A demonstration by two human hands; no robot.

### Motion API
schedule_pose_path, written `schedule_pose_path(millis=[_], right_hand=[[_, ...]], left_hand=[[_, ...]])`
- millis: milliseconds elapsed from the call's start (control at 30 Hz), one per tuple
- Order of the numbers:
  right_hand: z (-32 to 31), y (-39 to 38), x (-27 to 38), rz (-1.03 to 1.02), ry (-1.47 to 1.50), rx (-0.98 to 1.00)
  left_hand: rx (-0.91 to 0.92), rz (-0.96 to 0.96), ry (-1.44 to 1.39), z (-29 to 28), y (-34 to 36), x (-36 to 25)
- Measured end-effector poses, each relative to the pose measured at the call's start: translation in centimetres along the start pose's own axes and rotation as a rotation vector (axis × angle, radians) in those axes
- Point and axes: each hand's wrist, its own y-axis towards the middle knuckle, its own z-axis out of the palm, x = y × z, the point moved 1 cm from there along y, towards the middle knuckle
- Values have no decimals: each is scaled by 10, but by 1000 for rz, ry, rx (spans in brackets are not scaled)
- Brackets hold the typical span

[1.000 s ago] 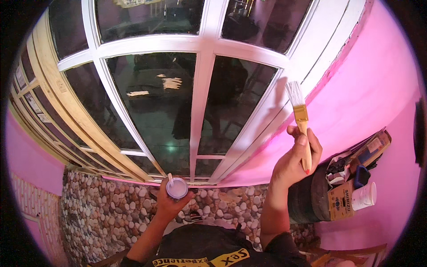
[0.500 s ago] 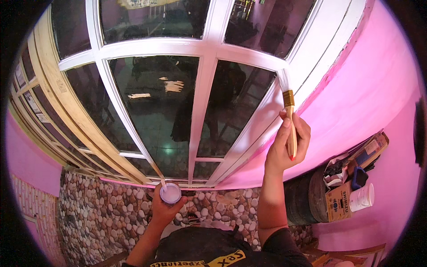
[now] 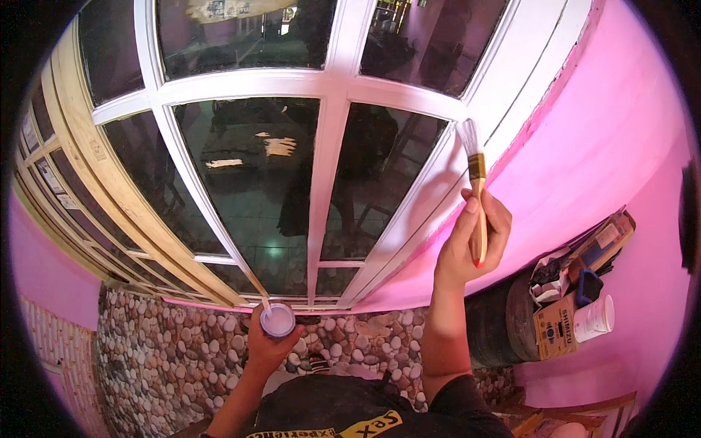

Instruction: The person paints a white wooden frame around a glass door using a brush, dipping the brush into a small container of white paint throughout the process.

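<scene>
My right hand [image 3: 478,237] is closed round the wooden handle of a paintbrush [image 3: 477,171], its bristles pointing up and reaching the right side of a white window frame [image 3: 332,120]. Whether the bristle tips touch the wood I cannot tell. Low at the left, my left hand [image 3: 270,343] grips a small round cup [image 3: 278,320] of whitish paint. A thin stick or handle [image 3: 266,305] stands at the cup's rim. Dark glass panes [image 3: 255,190] fill the frame, with a few pale smears on one of them.
Bare yellowish wood framing [image 3: 139,212] runs along the left. A pink wall [image 3: 584,139] adjoins the frame at right. Lower right, a black drum [image 3: 504,321] stands by a cardboard box [image 3: 556,328] and a white tub [image 3: 594,319]. Pebble-patterned flooring [image 3: 175,350] lies below.
The brush has shifted slightly down in the picture, and its bristles look straighter and more spread. The whole view has moved a little. Both hands keep their grips.
</scene>
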Motion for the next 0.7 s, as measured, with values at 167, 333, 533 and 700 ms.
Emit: schedule_pose_path(millis=[167,333,533,700], right_hand=[[3,-1,8,-37,6,29],[2,-6,2,-78,-99,50],[-2,-3,10,-55,-71,38],[-1,-6,2,-97,-164,139]], left_hand=[[26,24,48,-4,-1,7],[30,-28,36,-5,-2,10],[2,10,89,-7,-2,21],[-6,-23,66,-1,-1,6]])
